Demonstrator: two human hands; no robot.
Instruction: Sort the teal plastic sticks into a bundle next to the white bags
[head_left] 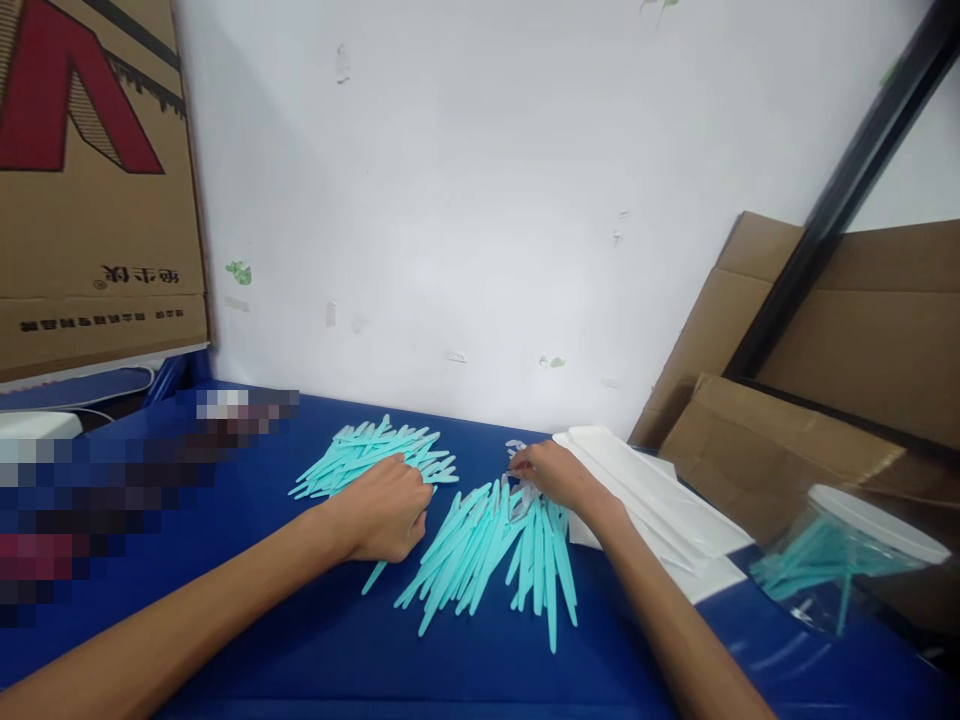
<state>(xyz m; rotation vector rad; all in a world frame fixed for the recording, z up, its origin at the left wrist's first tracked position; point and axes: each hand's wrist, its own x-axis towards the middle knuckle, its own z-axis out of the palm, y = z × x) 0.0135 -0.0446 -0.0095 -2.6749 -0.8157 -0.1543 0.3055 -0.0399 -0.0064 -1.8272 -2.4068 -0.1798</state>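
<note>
My left hand (388, 512) is closed in a fist between two heaps. A slim turquoise eyebrow razor (374, 577) shows below it and appears to run through the fingers, its middle hidden. Behind that hand lies one heap of turquoise razors (352, 460) with pale ends. My right hand (553, 470) bends over the far end of a second heap of razors (469, 550), fingertips pinched together. What they hold is too small to tell. Small clear plastic pieces (514, 446) lie by those fingertips. More razors (541, 560) fan out below the right wrist.
White paper sheets or bags (660, 500) lie to the right of my right hand. Farther right a clear tub (844, 560) with a white lid holds more turquoise razors. Cardboard (780, 430) leans behind it. A large carton (97, 230) stands left on the blue table (300, 620).
</note>
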